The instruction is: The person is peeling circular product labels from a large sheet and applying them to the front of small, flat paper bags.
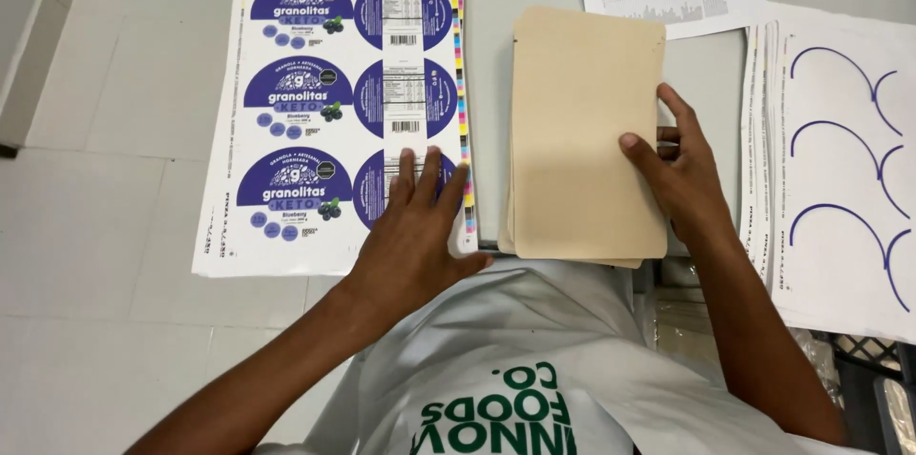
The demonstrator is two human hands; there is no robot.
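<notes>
A stack of tan kraft pouches (582, 121) lies mid-table, the right hand (682, 174) resting on its right edge with thumb on top and fingers loosely curled, while the left hand (412, 236) lies flat, fingers spread, on a stack of purple label sheets (315, 83) just left, peeled backing sheets (840, 178) at right
</notes>
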